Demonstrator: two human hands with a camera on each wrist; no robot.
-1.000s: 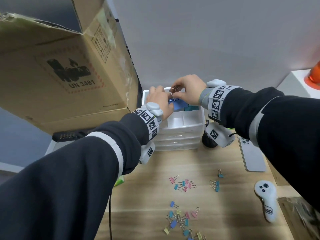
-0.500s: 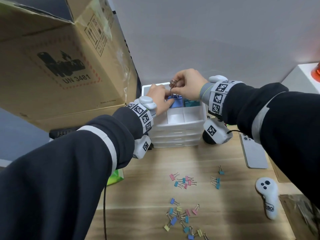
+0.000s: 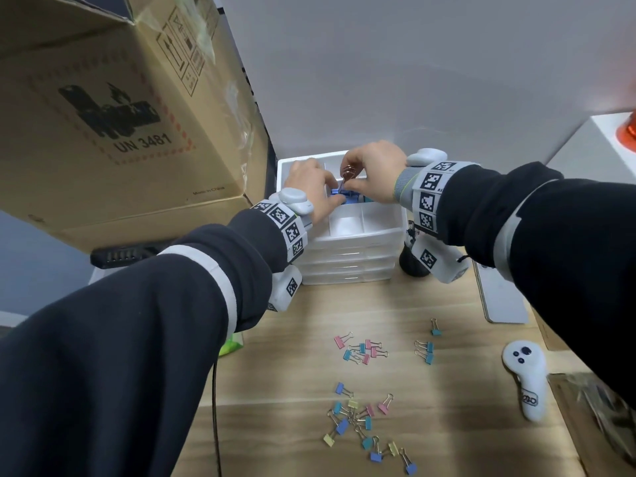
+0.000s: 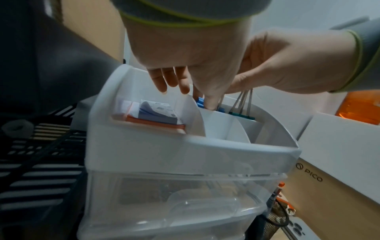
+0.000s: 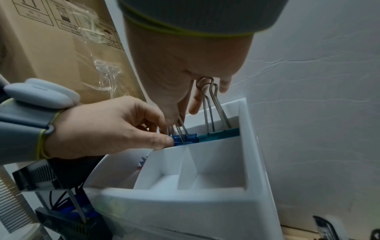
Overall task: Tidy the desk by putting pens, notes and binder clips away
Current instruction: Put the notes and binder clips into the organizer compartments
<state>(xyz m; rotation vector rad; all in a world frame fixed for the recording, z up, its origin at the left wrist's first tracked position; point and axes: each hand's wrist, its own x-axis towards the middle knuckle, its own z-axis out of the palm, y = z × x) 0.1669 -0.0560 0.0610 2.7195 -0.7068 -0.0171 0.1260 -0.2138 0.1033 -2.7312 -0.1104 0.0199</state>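
A white drawer organiser (image 3: pixel 351 242) stands at the back of the desk. Both hands are over its top tray. A large blue binder clip (image 3: pixel 346 200) (image 5: pixel 185 139) sits in a back compartment. My left hand (image 3: pixel 332 196) (image 4: pixel 197 97) pinches its body, the thumb on its side. My right hand (image 3: pixel 347 179) (image 5: pixel 185 113) pinches its wire handles from above. A teal binder clip (image 5: pixel 218 135) (image 4: pixel 242 115) stands upright next to it. Note pads (image 4: pixel 152 113) lie in the left compartment. Several small coloured binder clips (image 3: pixel 361 351) (image 3: pixel 358 425) are scattered on the wooden desk.
A big cardboard box (image 3: pixel 120 115) overhangs the left side. A phone (image 3: pixel 499 297) and a white controller (image 3: pixel 526 376) lie at the right, a black mesh pen holder (image 3: pixel 411 263) stands beside the organiser, and a black cable (image 3: pixel 215 407) runs down the left.
Both hands have stayed over the tray's back compartment on the blue clip, which now sits slightly lower. The head view has shifted a little.
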